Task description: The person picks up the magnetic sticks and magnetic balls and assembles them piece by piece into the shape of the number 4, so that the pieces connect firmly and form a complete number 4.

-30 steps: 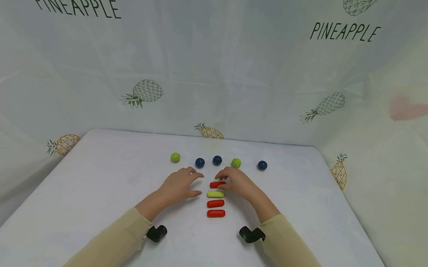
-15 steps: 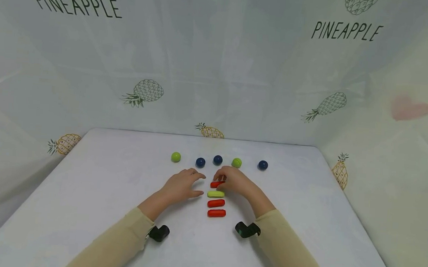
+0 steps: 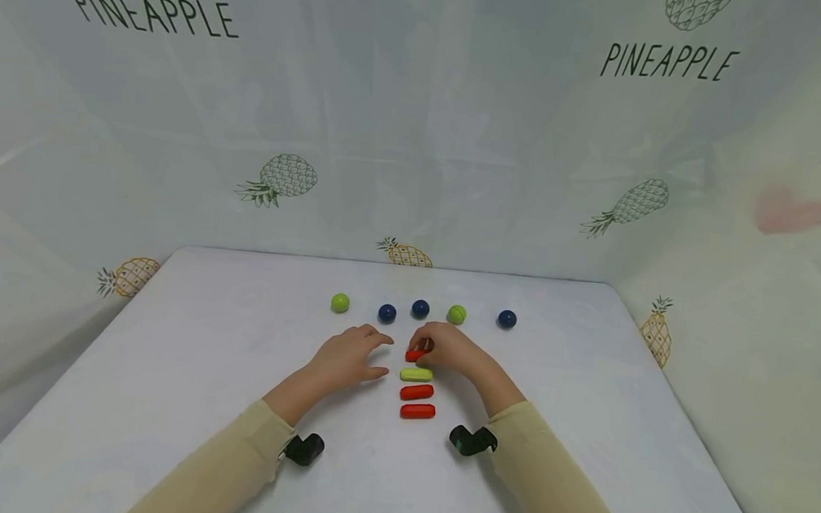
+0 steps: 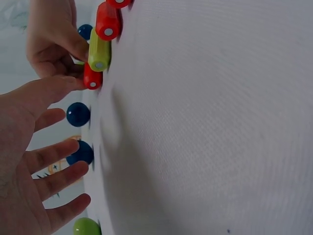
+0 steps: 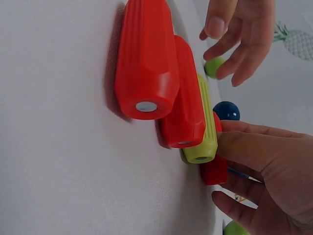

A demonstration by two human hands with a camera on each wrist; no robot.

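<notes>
Several short rods with silvery discs at their ends lie in a column on the white table. The farthest red rod (image 3: 414, 356) is pinched by my right hand (image 3: 450, 348), thumb on its near side and fingers on its far side. The right wrist view shows this red rod (image 5: 213, 172) partly hidden behind the yellow-green rod (image 5: 208, 127). Nearer me lie the yellow-green rod (image 3: 416, 374) and two more red rods, a middle one (image 3: 417, 392) and a nearest one (image 3: 417, 411). My left hand (image 3: 346, 359) hovers left of the column, fingers spread, holding nothing.
Behind the hands stands a loose row of balls: a green ball (image 3: 340, 302), a blue ball (image 3: 387, 314), another blue ball (image 3: 420, 309), a second green ball (image 3: 456, 314) and a blue ball (image 3: 507, 319) at right. A pineapple-print curtain (image 3: 419, 130) hangs behind the table.
The fingers of my right hand have closed in on the farthest red rod, and the right forearm has shifted slightly left. My left hand, the other rods and the balls stay nearly put.
</notes>
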